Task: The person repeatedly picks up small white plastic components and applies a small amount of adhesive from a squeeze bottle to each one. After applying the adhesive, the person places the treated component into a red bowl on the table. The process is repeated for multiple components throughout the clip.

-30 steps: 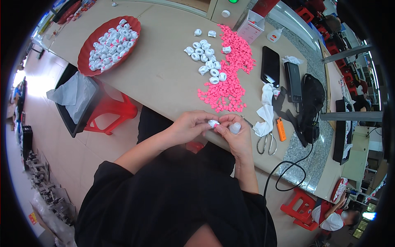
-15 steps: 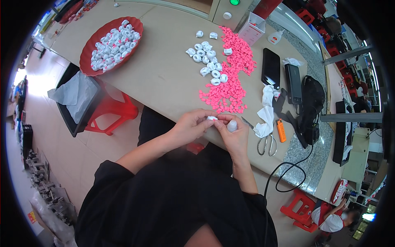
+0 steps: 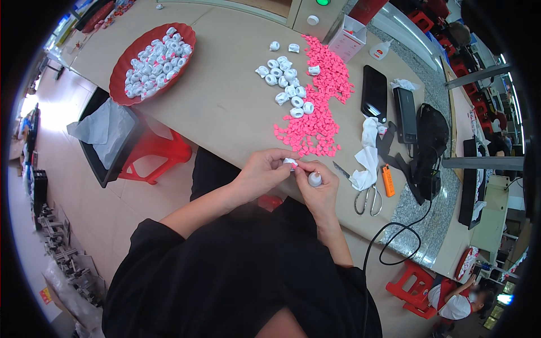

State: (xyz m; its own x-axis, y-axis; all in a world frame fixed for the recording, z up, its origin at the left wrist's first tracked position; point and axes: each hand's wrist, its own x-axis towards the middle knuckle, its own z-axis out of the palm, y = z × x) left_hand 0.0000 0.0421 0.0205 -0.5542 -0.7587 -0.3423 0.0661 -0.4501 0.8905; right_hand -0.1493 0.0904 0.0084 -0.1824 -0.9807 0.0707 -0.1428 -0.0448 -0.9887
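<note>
My left hand point(image 3: 263, 170) is closed, pinching a small white rounded piece point(image 3: 290, 163) that shows a bit of pink, at the table's front edge. Against the other side of that piece lie the fingertips of my right hand point(image 3: 321, 188), which also grips a small white squeeze bottle point(image 3: 315, 179). Beyond my hands spread many tiny pink pieces point(image 3: 309, 132). Beside and partly on them sits a loose group of white ring-like pieces point(image 3: 285, 76). A red scalloped bowl point(image 3: 117, 84) at the far left holds a heap of white pieces with pink spots.
Right of my hands are scissors point(image 3: 369, 200), an orange lighter point(image 3: 387, 180), crumpled tissue point(image 3: 366, 163), a black phone point(image 3: 374, 93), a power bank point(image 3: 404, 115) and a black cable point(image 3: 403, 223). Another small bottle point(image 3: 380, 50) stands farther back. A red stool point(image 3: 152, 155) supports a dark bin point(image 3: 93, 155).
The white piece has turned slightly between my fingers, so more pink shows. My right hand has tilted the bottle and shifted slightly left; the whole view has moved a little.
</note>
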